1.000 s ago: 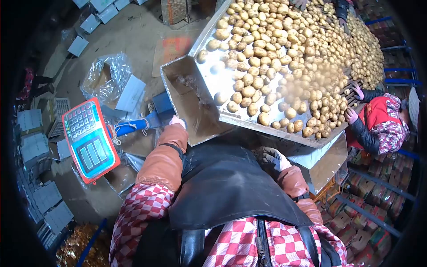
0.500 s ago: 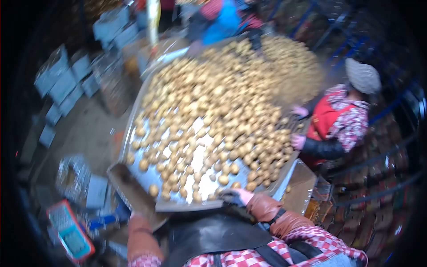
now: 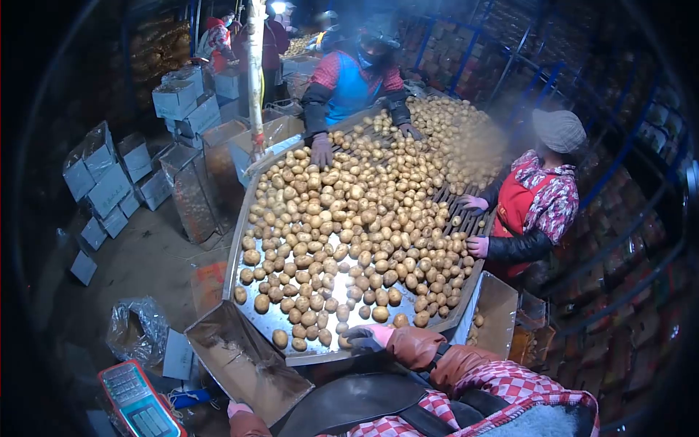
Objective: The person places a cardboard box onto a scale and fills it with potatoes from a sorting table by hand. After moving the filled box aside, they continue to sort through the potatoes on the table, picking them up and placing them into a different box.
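A metal sorting table (image 3: 280, 320) carries many potatoes (image 3: 371, 211). My right hand (image 3: 370, 336), in a glove, lies over the near edge of the table beside a few potatoes; its fingers are curved round something too small to make out. My left hand (image 3: 239, 408) is at the near rim of a cardboard box (image 3: 247, 364) that tilts against the table's left corner. Only part of that hand shows, and its fingers are hidden. The box looks nearly empty inside.
One co-worker (image 3: 357, 80) in a blue apron reaches in from the far side; another in a red apron (image 3: 520, 204) works at the right. A box (image 3: 496, 313) stands by the right edge. Left are a scale (image 3: 142, 400), a plastic bag (image 3: 138, 331), stacked boxes (image 3: 109, 189) and a pole (image 3: 255, 73).
The view has shifted and sharpened. My left hand and the box now appear lower, with more of the box's inside showing. The far co-worker's gloved hands now show on the potatoes.
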Motion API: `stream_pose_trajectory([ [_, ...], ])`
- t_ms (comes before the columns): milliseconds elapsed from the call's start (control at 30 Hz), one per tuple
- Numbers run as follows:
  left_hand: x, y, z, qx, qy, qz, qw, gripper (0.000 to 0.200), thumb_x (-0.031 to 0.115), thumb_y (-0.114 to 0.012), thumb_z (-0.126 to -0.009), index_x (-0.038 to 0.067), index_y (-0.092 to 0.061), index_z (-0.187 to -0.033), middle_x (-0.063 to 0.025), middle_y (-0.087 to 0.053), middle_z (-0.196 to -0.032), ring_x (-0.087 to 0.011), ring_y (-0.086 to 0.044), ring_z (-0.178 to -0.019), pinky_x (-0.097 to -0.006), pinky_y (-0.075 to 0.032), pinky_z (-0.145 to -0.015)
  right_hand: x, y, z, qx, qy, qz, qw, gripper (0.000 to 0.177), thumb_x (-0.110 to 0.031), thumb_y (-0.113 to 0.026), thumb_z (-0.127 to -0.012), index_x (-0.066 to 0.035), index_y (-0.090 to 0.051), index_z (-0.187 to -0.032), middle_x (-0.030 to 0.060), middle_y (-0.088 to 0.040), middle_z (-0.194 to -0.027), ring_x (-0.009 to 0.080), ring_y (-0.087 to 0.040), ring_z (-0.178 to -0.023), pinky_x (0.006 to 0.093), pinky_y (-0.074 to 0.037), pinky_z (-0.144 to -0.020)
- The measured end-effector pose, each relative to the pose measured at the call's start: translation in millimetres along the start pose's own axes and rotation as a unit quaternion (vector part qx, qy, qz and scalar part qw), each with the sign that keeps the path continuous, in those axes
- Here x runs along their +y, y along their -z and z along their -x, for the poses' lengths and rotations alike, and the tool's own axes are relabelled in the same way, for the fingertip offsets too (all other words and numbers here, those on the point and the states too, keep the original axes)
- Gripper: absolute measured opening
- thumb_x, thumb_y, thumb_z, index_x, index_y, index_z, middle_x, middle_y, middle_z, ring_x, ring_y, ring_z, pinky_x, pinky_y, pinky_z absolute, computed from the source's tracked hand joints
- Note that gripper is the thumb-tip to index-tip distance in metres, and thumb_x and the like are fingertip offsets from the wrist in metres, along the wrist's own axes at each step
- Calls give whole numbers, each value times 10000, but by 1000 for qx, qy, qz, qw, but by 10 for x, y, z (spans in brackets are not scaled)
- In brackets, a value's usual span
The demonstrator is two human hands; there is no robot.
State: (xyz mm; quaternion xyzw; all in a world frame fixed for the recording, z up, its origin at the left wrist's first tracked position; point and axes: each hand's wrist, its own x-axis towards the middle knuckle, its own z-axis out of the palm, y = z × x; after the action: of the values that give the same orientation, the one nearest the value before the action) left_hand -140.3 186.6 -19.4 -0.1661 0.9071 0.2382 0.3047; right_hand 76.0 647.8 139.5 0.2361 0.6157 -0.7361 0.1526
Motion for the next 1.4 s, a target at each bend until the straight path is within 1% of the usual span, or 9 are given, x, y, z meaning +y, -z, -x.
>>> stream_pose_trajectory([
  [33, -52, 67, 46, 10, 3, 6, 1000, 338, 267, -582, -925, 101, -663, -1209, -160, -693, -1138, -340, -647, -1070, -410, -513, -864, 36, -109, -124, -29, 101, 32, 994, 483, -241, -634, -949, -73, -509, -1385, 52, -649, -1042, 126, -601, -846, 297, -509, -737],
  [300, -243, 383, 304, 49, -31, 46, 997, 310, 229, -614, -894, 75, -684, -1154, -166, -713, -1066, -339, -673, -989, -416, -520, -809, 32, -520, -113, -6, 80, 114, 990, 515, -260, -663, -926, -86, -510, -1386, 15, -624, -979, 100, -537, -717, 258, -457, -604],
  [600, -662, 157, -351, 122, -7, -11, 992, 287, 241, -633, -878, 82, -706, -1105, -141, -726, -1014, -336, -682, -933, -416, -521, -766, 369, -550, -48, 21, 37, 86, 995, 488, -246, -666, -930, -109, -529, -1377, -17, -623, -1036, 81, -532, -792, 241, -457, -647],
  [800, -235, 710, 502, 51, 1, 37, 998, 303, 228, -627, -889, 76, -691, -1143, -146, -722, -1047, -337, -675, -966, -412, -518, -797, 392, -645, 36, 17, 15, 86, 996, 459, -192, -659, -936, -109, -541, -1371, -21, -623, -1080, 69, -524, -779, 239, -454, -658],
  [867, -270, 742, 537, 52, 3, 40, 998, 312, 215, -633, -887, 73, -681, -1161, -153, -716, -1071, -340, -668, -985, -412, -513, -815, 417, -737, -17, 37, 215, 144, 965, 447, -185, -651, -941, -95, -544, -1365, 6, -644, -1115, 80, -550, -838, 254, -473, -700],
  [900, -300, 731, 562, 47, 2, 39, 998, 324, 201, -639, -885, 70, -671, -1179, -161, -709, -1095, -344, -661, -1005, -412, -507, -832, 433, -716, 24, 34, 215, 146, 965, 447, -185, -651, -941, -95, -544, -1365, 6, -644, -1115, 80, -550, -838, 254, -473, -700],
  [1100, -752, 475, 362, 165, -158, 96, 969, 414, 135, -682, -844, 39, -611, -1240, -177, -679, -1166, -372, -621, -1081, -414, -468, -914, 255, -671, 226, -19, 36, 118, 992, 434, -152, -633, -948, -62, -537, -1362, 71, -632, -1254, 134, -566, -1106, 305, -480, -927],
  [1167, -571, 679, 837, 180, -195, 56, 963, 367, 148, -648, -862, 28, -635, -1208, -181, -696, -1119, -353, -652, -1032, -412, -490, -863, 500, -539, 65, -29, 174, 150, 973, 442, -162, -642, -945, -66, -534, -1363, 37, -645, -1201, 108, -579, -991, 277, -493, -827],
  [1400, -222, 961, 1739, 133, -181, 120, 967, 297, 159, -627, -875, -7, -682, -1115, -165, -732, -979, -314, -689, -884, -395, -507, -810, 405, -262, 373, -20, 71, 115, 991, 402, -174, -652, -940, -114, -570, -1330, -11, -646, -1046, 65, -504, -697, 233, -425, -592],
])
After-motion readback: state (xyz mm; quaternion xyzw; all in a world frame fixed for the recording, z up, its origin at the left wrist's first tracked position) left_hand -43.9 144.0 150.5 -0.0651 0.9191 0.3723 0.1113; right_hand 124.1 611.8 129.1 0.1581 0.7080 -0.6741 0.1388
